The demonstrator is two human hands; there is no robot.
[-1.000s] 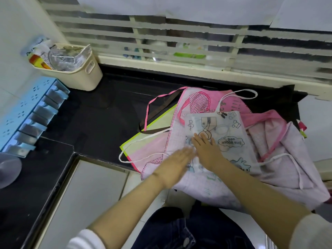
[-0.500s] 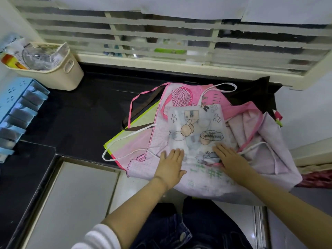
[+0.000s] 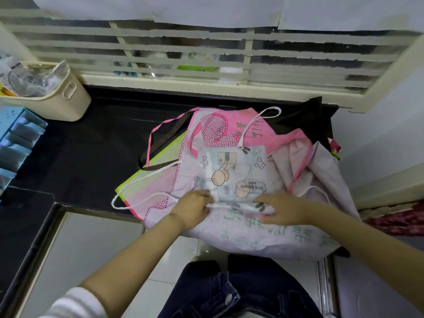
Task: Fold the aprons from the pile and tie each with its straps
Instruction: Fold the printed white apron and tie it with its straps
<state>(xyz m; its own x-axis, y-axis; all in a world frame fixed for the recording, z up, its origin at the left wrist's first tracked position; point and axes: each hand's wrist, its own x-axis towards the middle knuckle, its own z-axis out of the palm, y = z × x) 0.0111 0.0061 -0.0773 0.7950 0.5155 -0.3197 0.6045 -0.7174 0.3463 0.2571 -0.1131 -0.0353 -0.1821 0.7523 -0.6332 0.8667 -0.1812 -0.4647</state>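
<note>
My left hand [image 3: 192,208] and right hand [image 3: 282,211] gripped near edge of half-folded cartoon apron [image 3: 238,173]; straps [image 3: 271,108] untied, pile [image 3: 254,131] beneath unfolded

We see a cream basket [image 3: 68,97] at upper left on a black countertop [image 3: 91,145], a blue rack [image 3: 16,138] at the left edge, and a slatted window [image 3: 206,53] across the top.

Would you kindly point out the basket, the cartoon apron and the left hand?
basket [image 3: 75,105], head view, side wall
cartoon apron [image 3: 238,171], head view, printed middle
left hand [image 3: 191,208], head view, back of hand
</note>
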